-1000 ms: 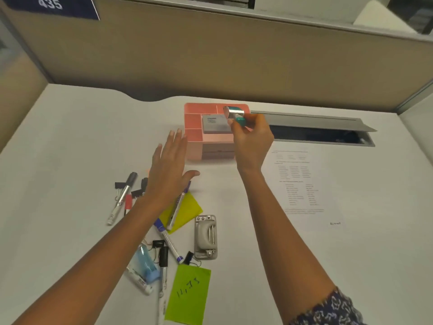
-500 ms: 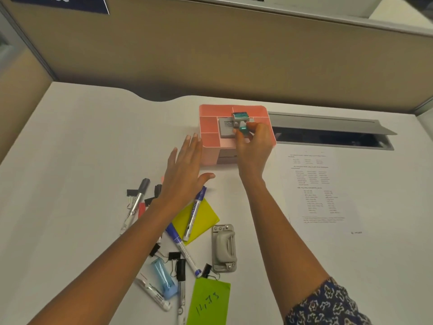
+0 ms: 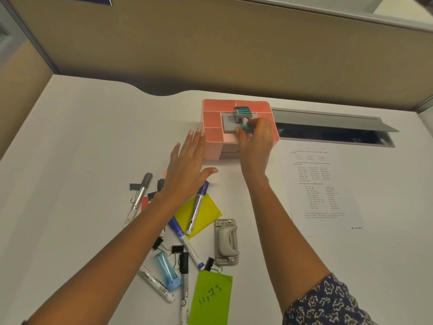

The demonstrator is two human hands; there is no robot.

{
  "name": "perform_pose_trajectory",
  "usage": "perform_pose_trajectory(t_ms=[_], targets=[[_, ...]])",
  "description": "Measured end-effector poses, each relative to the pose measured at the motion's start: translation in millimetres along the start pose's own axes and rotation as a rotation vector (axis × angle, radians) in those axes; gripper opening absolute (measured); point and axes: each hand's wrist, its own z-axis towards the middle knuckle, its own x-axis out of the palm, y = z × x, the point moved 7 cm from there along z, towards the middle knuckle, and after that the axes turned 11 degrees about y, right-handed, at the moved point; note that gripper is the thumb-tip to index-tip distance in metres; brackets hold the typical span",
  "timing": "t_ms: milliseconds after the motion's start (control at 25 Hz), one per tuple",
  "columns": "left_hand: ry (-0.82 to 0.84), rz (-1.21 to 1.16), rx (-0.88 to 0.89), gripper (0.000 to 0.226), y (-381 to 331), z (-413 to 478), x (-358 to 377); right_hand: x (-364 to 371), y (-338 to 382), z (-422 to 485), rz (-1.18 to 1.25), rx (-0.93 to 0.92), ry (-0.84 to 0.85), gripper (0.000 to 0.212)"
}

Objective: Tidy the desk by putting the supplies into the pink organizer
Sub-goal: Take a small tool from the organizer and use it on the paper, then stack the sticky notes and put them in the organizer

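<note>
Could skid on the white desk (image 3: 93, 148): pink plastic compartmented organizer (image 3: 212, 118), unbraced, left hand (image 3: 187, 167) flat with fingers spread at its side. Pinched in right hand (image 3: 255, 141) above flat grey box (image 3: 228, 125), might perch crooked and topple: small teal-and-silver stamp (image 3: 243, 112).

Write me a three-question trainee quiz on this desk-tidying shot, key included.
1. True or false: the left hand grips a marker.
2. What does the right hand pinch at the pink plastic organizer? A) a teal-handled stamp B) a binder clip C) a glue stick
3. Fill in: the rectangular green paper note lies ___ the person than the yellow paper note does.
Key: 1 false, its fingers are straight and hold nothing; 2 A; 3 nearer.
</note>
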Motion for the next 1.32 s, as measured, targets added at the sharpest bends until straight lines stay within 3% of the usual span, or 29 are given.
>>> perform_pose_trajectory(t_ms=[480,600,720,800,880,1120,1320], targets=[[0.050,-0.104,-0.086,0.068,26.5,-49.0,15.3,-20.1,9.4,-43.0,-0.033,-0.031,0.070,0.047],[0.048,-0.091,-0.111,0.060,32.8,-64.2,24.7,-12.6,8.3,-73.7,-0.075,-0.040,0.195,0.039],[0.116,-0.028,-0.137,0.063,39.8,-67.2,31.8,10.0,-6.3,-101.6,-0.172,0.065,0.477,0.028],[0.190,0.011,-0.139,0.069,42.5,-64.1,35.8,27.4,-18.6,-120.3,-0.291,0.158,0.696,0.032],[0.239,0.059,-0.139,0.070,43.6,-59.5,37.6,38.2,-22.9,-136.1,-0.379,0.199,0.813,0.037],[0.158,0.203,-0.190,0.042,42.5,-35.2,24.6,51.0,-16.0,-147.6,-0.499,0.242,0.818,0.057],[0.226,0.205,-0.228,0.063,48.0,-18.0,23.4,52.4,-23.9,-142.6,-0.476,0.318,0.863,0.062]])
